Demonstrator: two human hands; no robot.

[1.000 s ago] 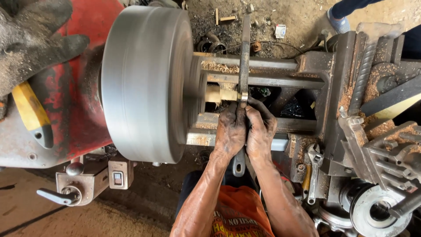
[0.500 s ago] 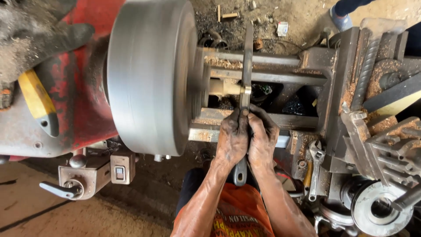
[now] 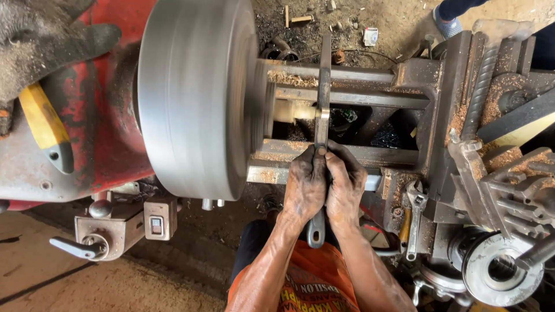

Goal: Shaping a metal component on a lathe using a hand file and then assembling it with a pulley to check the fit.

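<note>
My left hand and my right hand sit side by side, both grips clamped around the same long flat metal bar. The bar runs away from me across the two rails of the lathe bed, and its rounded handle end pokes out below my palms, over my orange shirt. Just left of the bar, a pale wooden piece sits in the gap between the rails, touching or almost touching the bar's edge. Left of that is the big grey wheel, blurred. Sawdust lies on the rails. A wrench hangs near my right wrist.
</note>
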